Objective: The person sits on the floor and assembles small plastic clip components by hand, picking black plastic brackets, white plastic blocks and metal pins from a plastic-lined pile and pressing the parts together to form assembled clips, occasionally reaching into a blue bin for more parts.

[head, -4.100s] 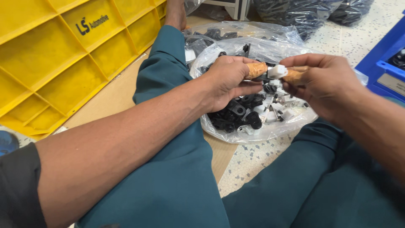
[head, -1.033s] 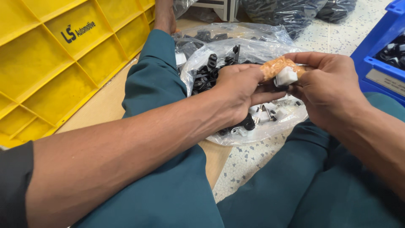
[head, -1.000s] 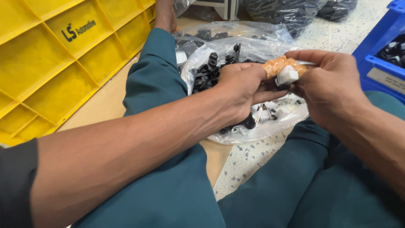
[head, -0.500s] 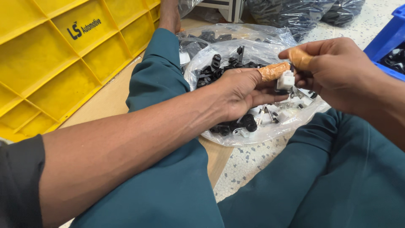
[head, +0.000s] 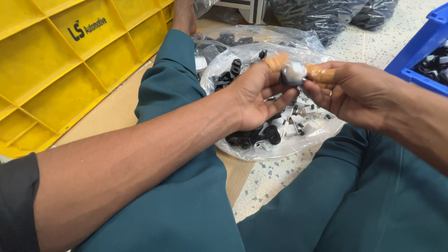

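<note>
— Hands first: what are we doing with them?

— We have both raised over the clear plastic bag [head: 280,149] that lies on the floor between our legs. Our left hand [head: 254,95] and our right hand [head: 354,91] meet at one small white and black part [head: 294,73], pinched between the fingertips of both.

— So both are closed on it?

— Yes, both grip it. The left thumb wears an orange rubber finger cover [head: 276,60], and a right finger wears another orange cover [head: 321,73]; the part sits just between those two covers. The remaining left fingers curl under it, palm towards us.

— Where is the part against the bag?

— Above it, clear of the heap. Inside the bag we see loose black and white parts [head: 275,133], some round and black, some white clips, lying mixed together.

— What else is about us?

— We sit on the speckled floor [head: 275,179] in teal trousers [head: 186,205]. At our left a yellow plastic crate [head: 56,65] with divided compartments stands on a brown board [head: 109,112]. At our far right a blue crate [head: 420,51] holds more black parts. Beyond the bag lie dark plastic bags [head: 322,16], full and tied.

— Is the part one piece or two?

— We cannot tell; it is blurred.
</note>
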